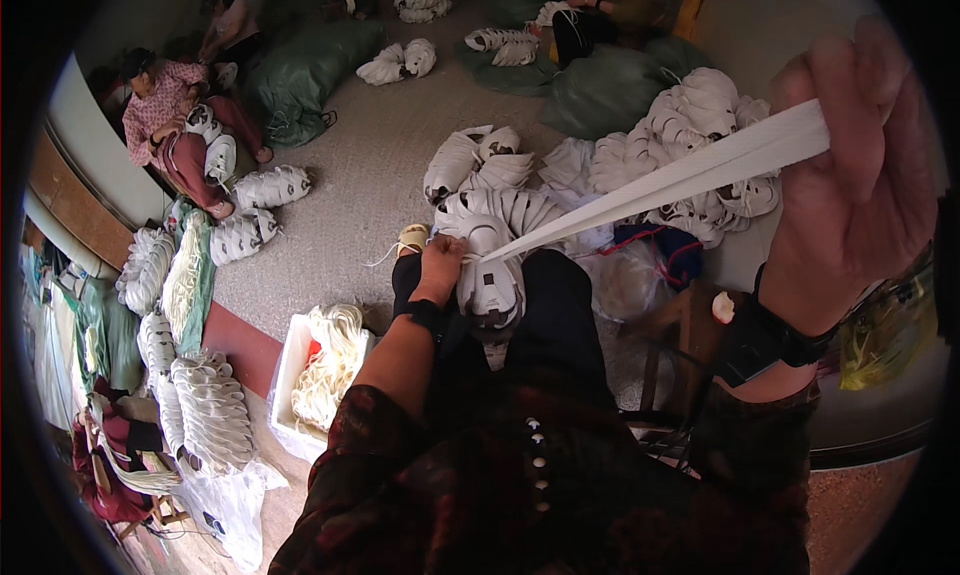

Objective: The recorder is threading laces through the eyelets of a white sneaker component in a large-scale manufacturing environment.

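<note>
A white shoe upper (pixel 490 275) rests on my lap between my knees. My left hand (pixel 441 263) grips its left side and holds it down. My right hand (pixel 860 190) is raised close to the camera and closed on a flat white lace (pixel 660 185). The lace runs taut from that hand down to the shoe's top. Both wrists wear black bands.
Heaps of white shoe uppers (pixel 690 135) lie on the floor ahead, with green sacks (pixel 600 90) behind. A white box of laces (pixel 325 370) stands at my left. More stacked uppers (pixel 210 410) line the left. Other people sit at the far left (pixel 165 115) and top.
</note>
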`<action>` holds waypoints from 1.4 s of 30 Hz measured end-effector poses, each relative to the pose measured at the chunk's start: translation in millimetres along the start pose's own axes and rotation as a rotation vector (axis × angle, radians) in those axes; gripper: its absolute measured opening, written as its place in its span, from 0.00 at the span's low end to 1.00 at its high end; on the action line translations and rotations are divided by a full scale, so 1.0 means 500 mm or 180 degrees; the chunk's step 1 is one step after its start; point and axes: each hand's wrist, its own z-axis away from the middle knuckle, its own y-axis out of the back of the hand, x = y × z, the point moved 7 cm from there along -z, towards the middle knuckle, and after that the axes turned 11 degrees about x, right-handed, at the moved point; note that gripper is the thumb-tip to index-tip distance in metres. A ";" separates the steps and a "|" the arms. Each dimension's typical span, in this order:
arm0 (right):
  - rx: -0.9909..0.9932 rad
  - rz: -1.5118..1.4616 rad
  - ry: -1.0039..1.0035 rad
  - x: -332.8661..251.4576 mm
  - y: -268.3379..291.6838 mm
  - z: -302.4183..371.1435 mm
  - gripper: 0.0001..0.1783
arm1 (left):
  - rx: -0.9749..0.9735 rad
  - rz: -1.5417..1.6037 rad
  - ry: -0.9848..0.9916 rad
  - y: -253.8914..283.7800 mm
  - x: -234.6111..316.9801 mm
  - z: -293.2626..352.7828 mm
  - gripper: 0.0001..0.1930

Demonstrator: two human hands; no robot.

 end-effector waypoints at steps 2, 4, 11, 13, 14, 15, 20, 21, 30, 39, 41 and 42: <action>0.1085 0.0403 0.0555 -0.009 0.027 0.004 0.10 | 0.0180 0.0644 -0.0212 0.012 0.081 0.027 0.07; 0.2180 0.0768 0.1135 0.005 0.039 0.015 0.12 | -0.0301 0.0591 -0.0965 0.027 0.213 0.090 0.13; -0.1311 0.0979 -0.0645 0.241 -0.086 -0.009 0.21 | -0.1945 0.1274 -0.1045 -0.053 0.173 0.180 0.15; -0.0819 0.1505 -0.1405 0.428 0.041 0.042 0.17 | -0.1851 -0.0104 -0.2004 -0.042 0.183 0.205 0.11; -0.0329 0.1523 -0.1875 0.503 0.117 0.092 0.12 | -0.1867 -0.0061 -0.2194 -0.045 0.213 0.215 0.09; 0.0020 0.1700 -0.2249 0.571 0.183 0.144 0.07 | -0.1791 -0.0099 -0.2283 -0.050 0.212 0.216 0.09; 0.1452 0.2175 -0.2736 0.784 0.352 0.338 0.05 | -0.1791 0.0081 -0.2550 -0.047 0.216 0.211 0.17; 0.1434 0.2154 -0.2767 0.815 0.357 0.354 0.05 | -0.1784 0.0077 -0.2512 -0.049 0.210 0.207 0.17; 0.1520 0.2198 -0.2297 0.881 0.355 0.366 0.03 | -0.1749 0.0252 -0.2086 -0.059 0.184 0.189 0.14; 0.1299 0.1058 -0.3466 0.880 0.336 0.375 0.08 | -0.2311 -0.0716 -0.2868 -0.057 0.226 0.219 0.06; 0.1282 0.1106 -0.3464 0.883 0.341 0.376 0.09 | -0.1855 -0.0648 -0.2741 -0.026 0.265 0.198 0.09; 0.1269 0.1169 -0.3457 0.884 0.344 0.378 0.09 | -0.1397 -0.0569 -0.2620 -0.004 0.276 0.178 0.14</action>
